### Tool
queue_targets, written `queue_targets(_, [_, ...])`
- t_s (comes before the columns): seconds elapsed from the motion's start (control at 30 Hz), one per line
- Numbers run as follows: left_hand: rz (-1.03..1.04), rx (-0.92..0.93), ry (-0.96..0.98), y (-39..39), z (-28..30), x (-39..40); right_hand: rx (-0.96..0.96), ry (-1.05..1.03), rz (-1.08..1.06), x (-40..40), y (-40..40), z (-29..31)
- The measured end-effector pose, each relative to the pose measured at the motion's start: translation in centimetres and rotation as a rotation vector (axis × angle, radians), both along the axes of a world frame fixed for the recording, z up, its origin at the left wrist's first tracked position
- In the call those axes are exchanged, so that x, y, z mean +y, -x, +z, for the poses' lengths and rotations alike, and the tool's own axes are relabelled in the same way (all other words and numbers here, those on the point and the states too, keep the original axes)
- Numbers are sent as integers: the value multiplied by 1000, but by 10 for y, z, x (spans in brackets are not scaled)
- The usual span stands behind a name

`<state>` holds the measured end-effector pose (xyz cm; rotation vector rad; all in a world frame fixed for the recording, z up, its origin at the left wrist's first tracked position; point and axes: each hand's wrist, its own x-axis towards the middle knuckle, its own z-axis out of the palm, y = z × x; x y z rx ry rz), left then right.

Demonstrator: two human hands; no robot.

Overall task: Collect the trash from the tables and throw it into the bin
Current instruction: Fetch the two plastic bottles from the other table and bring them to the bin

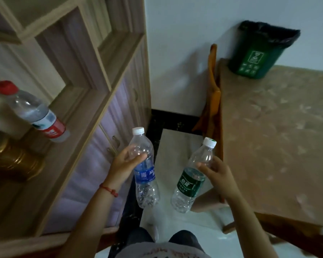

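My left hand [122, 165] grips an empty clear bottle with a blue label [145, 170] and white cap, held upright over the floor. My right hand [217, 174] grips a second empty clear bottle with a green label [191, 180] and white cap, tilted slightly right. A green bin [254, 58] lined with a black bag stands at the far corner of the brown table [278, 136] on the right, well beyond both hands. A third bottle with a red cap and red label [34, 112] stands on the wooden desk [63, 164] at the left.
A wooden shelf unit with open cubbies [73, 43] rises above the desk on the left. A gold-coloured round object [15, 161] sits at the desk's left edge. A wooden chair [212, 101] is pushed against the table. White floor runs between desk and table; my legs show below.
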<state>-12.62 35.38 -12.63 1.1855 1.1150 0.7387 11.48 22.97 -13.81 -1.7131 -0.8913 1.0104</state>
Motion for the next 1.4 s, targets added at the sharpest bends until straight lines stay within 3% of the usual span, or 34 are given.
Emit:
queue_targets(0.37, [-81,5,-36,-52,-6,95,-43,-16,-99,63,-38,2])
queue_targets(0.83, [-69,-3,-71,-168,1,251,105,-6,-58,230,-146,17])
queue_targets(1.03, [-48,7,-96,-198,1,312,81,-31,-56,291,-178,25])
queue_targets(1.4, [-175,-79,-59,-251,6,457,137,-89,-171,410,-212,27])
